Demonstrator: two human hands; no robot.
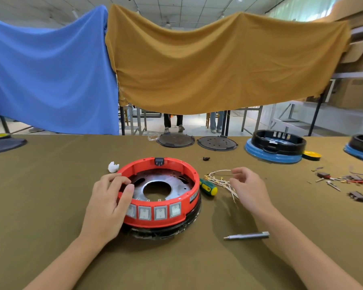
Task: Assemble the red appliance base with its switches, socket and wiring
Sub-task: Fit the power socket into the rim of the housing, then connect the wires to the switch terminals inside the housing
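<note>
The red appliance base [189, 174] is a ring with a metal plate inside, resting on a black part in the middle of the table. Several grey rocker switches [160, 212] line its near wall, and a black socket [159, 161] sits in its far wall. My left hand [109, 204] grips the ring's left rim, thumb inside. My right hand [247, 189] hovers over a bundle of white wires [217, 178] with brass terminals to the right of the base, fingers curled apart; I cannot see them closed on a wire.
A green-yellow screwdriver [208, 186] lies between base and wires. A grey pen-like tool [246, 235] lies near right. Loose switches and terminals [344, 183] are scattered far right. Two black discs [217, 143], black-blue bases [275, 146] and a white scrap [113, 166] sit farther back.
</note>
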